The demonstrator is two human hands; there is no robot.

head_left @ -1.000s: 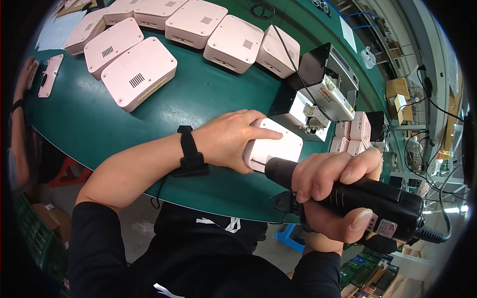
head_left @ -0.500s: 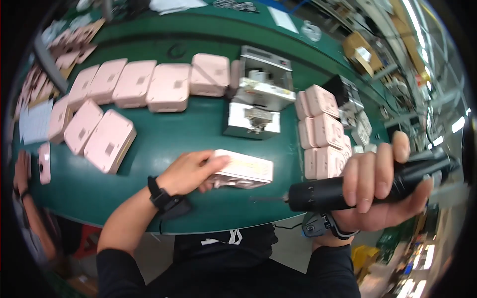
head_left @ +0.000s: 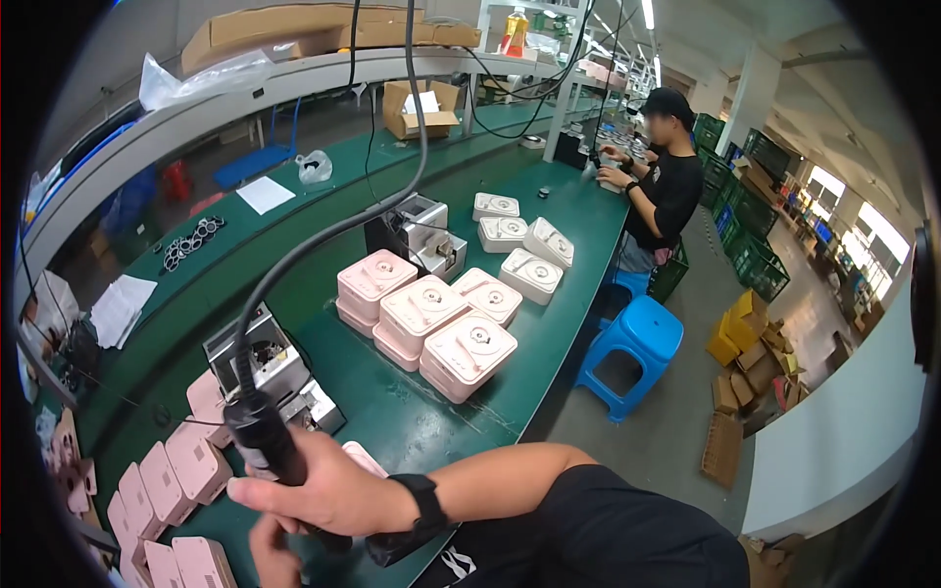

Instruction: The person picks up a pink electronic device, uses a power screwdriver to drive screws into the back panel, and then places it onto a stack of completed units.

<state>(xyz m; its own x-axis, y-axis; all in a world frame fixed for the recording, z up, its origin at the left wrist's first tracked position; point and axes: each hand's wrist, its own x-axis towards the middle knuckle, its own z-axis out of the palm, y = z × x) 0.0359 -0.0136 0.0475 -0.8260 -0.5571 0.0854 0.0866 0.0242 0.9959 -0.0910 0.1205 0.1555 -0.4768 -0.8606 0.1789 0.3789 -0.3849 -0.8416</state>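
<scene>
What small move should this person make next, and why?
Perhaps ease the right hand and its screwdriver slightly aside: from this view they block the sight line, and only part of the pink box just behind the hand shows.

Right hand (head_left: 338,490): bare
Wrist strap (head_left: 428,500): black, broad, with a dark boxy module (head_left: 392,547)
Sleeve (head_left: 627,519): plain black, about elbow length
Drawstring (head_left: 457,564): white, against black cloth (head_left: 510,561)

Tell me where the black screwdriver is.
In the head view, the black screwdriver is at lower left, in the right hand, with pink boxes to its left.
</scene>
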